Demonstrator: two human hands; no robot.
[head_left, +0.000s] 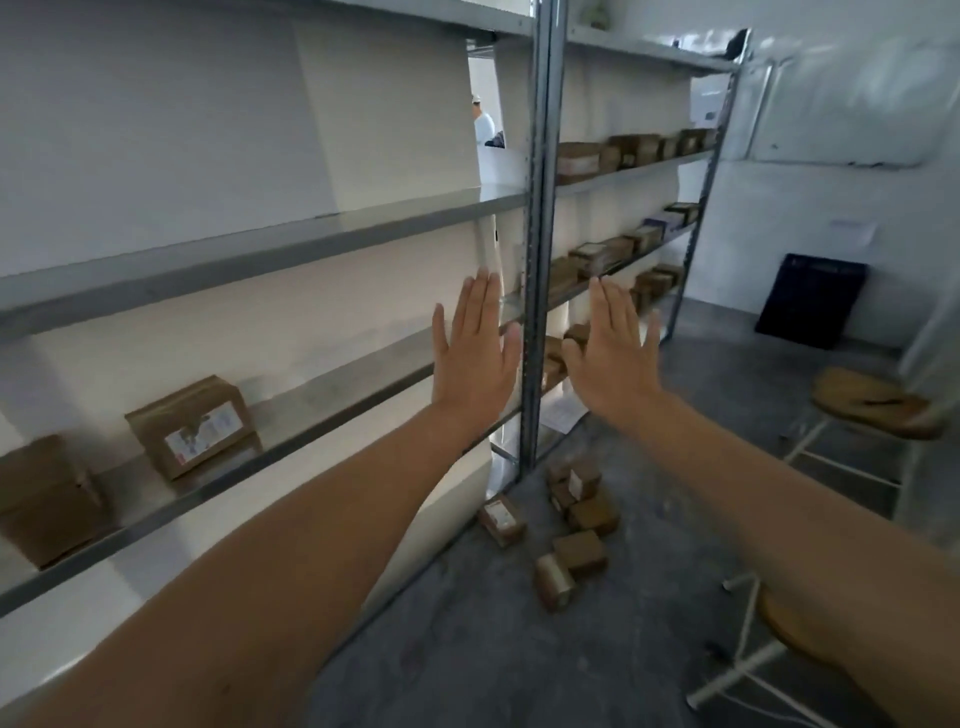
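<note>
Hovering, left hand (475, 353) and right hand (617, 361) spread flat.

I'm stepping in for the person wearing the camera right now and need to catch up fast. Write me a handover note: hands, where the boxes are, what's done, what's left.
Left hand: open, fingers straight, holding nothing, raised in front of the shelving. Right hand: the same, on the other side of the upright post.
Labelled box and plain box sit on the left bay's lower shelf. Box rows line the right bay's shelves. Floor pile lies near the post's foot.
Done: those boxes are shelved.
Left: probably shelving the floor pile.
</note>
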